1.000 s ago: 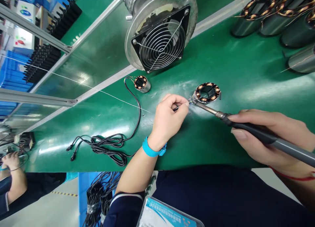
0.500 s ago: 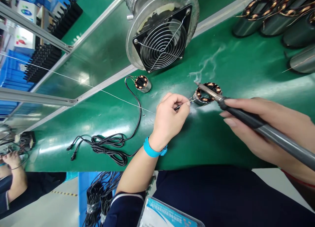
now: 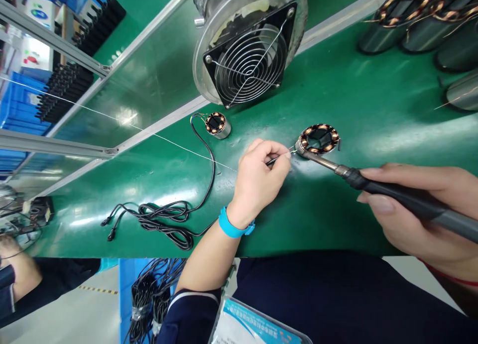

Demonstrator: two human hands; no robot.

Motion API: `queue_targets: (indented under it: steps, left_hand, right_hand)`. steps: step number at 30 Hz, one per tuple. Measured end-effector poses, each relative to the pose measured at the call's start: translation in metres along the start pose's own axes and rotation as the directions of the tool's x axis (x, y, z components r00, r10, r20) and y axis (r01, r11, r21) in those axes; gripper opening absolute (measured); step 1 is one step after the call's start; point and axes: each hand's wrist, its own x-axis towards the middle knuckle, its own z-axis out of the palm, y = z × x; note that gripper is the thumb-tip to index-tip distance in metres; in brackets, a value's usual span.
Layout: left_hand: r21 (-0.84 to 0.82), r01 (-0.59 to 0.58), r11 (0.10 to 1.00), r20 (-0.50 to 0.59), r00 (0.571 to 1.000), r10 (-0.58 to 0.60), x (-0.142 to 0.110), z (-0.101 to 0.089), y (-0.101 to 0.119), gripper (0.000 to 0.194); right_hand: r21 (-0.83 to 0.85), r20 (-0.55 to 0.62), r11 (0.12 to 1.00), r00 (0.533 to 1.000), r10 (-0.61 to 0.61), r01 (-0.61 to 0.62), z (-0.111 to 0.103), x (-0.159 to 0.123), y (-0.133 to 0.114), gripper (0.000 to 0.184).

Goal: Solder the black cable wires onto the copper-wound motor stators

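Head view: the left hand (image 3: 261, 177) pinches a thin solder wire (image 3: 168, 141) in a closed grip, its end at the near-left edge of the wound stator (image 3: 318, 139) lying on the green bench (image 3: 373, 115). The right hand (image 3: 421, 219) is wrapped around the soldering iron (image 3: 373, 184), whose tip touches the same edge, below the fan (image 3: 250, 60)

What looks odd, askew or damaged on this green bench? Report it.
Nothing looks damaged or spilled. The only untidy item is the black cable, lying in a loose tangle left of the left hand. The right hand holds the soldering iron, its tip at the edge of the stator.
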Motion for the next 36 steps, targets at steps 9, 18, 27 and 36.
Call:
queue_targets:
  steps: [9, 18, 27, 36]
  left_hand:
    - [0.03, -0.014, 0.999, -0.004, 1.0, 0.014, 0.0, 0.001, -0.001, 0.019]
    - [0.057, -0.063, 0.996, -0.019, 0.998, 0.064, 0.0, 0.001, -0.004, 0.018]
    - [0.067, -0.063, 0.996, -0.015, 0.998, 0.064, 0.0, 0.0, -0.001, 0.018]
    - [-0.042, 0.065, 0.997, 0.002, 0.998, -0.065, 0.002, 0.0, 0.003, 0.017]
  right_hand:
    - [0.005, 0.066, 1.0, 0.998, -0.012, 0.012, 0.001, 0.001, -0.001, 0.019]
    - [-0.097, 0.117, 0.99, 0.989, -0.088, 0.099, 0.002, 0.033, -0.016, 0.032]
    - [-0.057, 0.17, 0.997, 0.985, -0.032, 0.042, 0.02, 0.052, -0.01, 0.042]
    - [-0.028, 0.109, 0.999, 0.993, -0.039, 0.042, 0.035, 0.042, -0.005, 0.05]
